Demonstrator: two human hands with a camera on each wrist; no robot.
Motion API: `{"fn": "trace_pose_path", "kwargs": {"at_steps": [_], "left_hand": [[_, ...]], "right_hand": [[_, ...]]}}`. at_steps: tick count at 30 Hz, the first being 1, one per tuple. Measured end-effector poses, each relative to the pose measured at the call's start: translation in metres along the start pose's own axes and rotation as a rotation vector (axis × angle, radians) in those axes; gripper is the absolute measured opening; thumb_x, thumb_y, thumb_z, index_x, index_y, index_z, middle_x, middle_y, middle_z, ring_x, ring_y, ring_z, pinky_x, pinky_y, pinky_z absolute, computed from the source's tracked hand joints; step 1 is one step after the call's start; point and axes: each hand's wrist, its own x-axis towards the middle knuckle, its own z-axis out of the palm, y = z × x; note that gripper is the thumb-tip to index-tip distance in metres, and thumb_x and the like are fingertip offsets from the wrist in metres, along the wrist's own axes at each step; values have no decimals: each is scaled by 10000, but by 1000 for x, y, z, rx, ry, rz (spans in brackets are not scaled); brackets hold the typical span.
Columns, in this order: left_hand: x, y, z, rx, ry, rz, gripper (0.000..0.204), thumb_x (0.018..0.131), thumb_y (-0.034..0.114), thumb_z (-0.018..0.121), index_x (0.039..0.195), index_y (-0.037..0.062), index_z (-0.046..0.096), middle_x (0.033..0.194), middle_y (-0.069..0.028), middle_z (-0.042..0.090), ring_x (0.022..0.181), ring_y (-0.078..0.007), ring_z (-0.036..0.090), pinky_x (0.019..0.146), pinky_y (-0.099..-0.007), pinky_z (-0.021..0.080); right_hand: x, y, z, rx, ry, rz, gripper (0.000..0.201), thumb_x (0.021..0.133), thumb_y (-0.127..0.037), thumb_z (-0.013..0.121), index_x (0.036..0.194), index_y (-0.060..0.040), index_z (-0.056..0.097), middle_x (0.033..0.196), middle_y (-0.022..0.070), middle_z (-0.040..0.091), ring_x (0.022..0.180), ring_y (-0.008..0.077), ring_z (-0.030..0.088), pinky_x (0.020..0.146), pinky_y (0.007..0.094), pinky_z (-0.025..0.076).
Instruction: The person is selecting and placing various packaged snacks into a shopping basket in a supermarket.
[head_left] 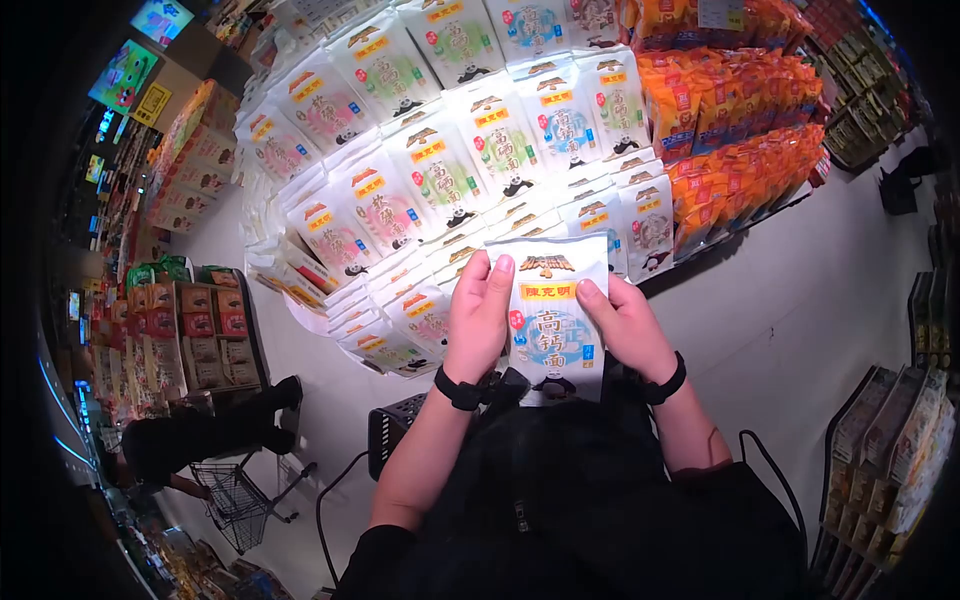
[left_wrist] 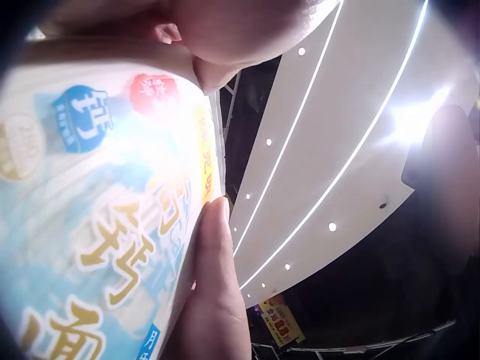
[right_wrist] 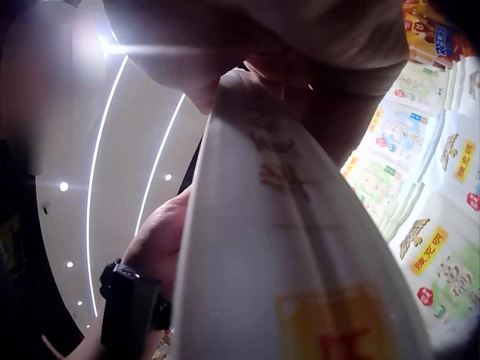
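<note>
A white and blue packet of noodles (head_left: 553, 330) is held upright before the chest in the head view, its printed front facing up at me. My left hand (head_left: 478, 312) grips its left edge, thumb on the front. The right hand (head_left: 630, 322) grips the right edge the same way, thumb near the yellow label. In the left wrist view the noodle packet (left_wrist: 97, 217) fills the left side, with a thumb on each edge. The right wrist view looks along the packet's (right_wrist: 247, 225) pale side, fingers behind it.
Stacked noodle packets (head_left: 440, 180) rise in tiers just ahead, with orange bags (head_left: 735, 100) to their right. A shopping basket (head_left: 392, 435) is at the lower left. Further left, a person (head_left: 200, 440) in dark clothes is by a shopping cart (head_left: 238, 505). Shelves (head_left: 885, 470) line the right.
</note>
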Motion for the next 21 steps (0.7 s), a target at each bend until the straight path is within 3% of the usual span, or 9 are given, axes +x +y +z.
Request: {"fn": "trace_pose_path", "kwargs": {"at_steps": [5,6,9,10,13,17,18,21], "left_hand": [[22,-12,19,12,83,30,309,1195,255,507,1398,28,557,1360,-119,709,1210,-181,713,1029,-354,590],[24,-12,25,15,97,28,308,1195,257,505,1399,30,556,1362,-120,707,1210,-184,713,1031,-359,589],[22,-10,56,109,158,97,313,1200,255,485,1391,17,558,1380,-139,695,1238,-207,698,1075,-392,558],[21,-10,66,151,196,143,309,1200,259,488,1360,9,572,1363,-153,701,1238,-216,696,1085,-399,550],[19,-24,77,297,271,232,333,1193,286,508,1254,-24,613,1307,-206,730,1217,-263,702,1091,-432,538],[16,-43,84,374,247,212,356,1189,296,518,1187,-42,629,1249,-234,752,1171,-306,725,1081,-478,545],[16,-47,87,425,216,210,344,1184,279,526,1162,-40,653,1211,-231,771,1155,-312,743,1116,-517,534],[17,-61,87,575,117,176,304,1169,240,556,1145,-34,685,1223,-228,782,1192,-319,745,1166,-540,505]], "right_hand": [[21,-39,-32,-194,-2,-142,383,1150,-272,626,1337,57,680,1116,132,817,1016,125,742,887,330,602],[26,-47,-36,-196,40,-197,333,1138,-253,640,1236,62,684,966,177,800,891,177,775,796,348,591],[38,-62,-69,-364,-22,-263,276,1136,-234,630,1128,38,673,866,214,734,786,314,748,723,386,557],[42,-63,-75,-374,-31,-315,250,1131,-230,626,1105,18,643,832,239,679,790,427,694,695,441,532],[48,-61,-97,-363,-129,-251,233,1135,-198,615,1182,28,649,888,200,723,822,384,729,767,390,564],[58,-37,-128,-232,-283,-244,290,1054,-185,758,1248,0,646,1041,160,762,980,316,781,866,375,587],[59,-28,-136,-252,-344,-146,344,980,-133,833,1253,0,670,1104,145,777,1054,281,783,919,370,594],[62,2,-156,-205,-347,-198,342,974,-192,829,1244,-36,690,1101,154,780,960,308,785,846,380,596]]}}
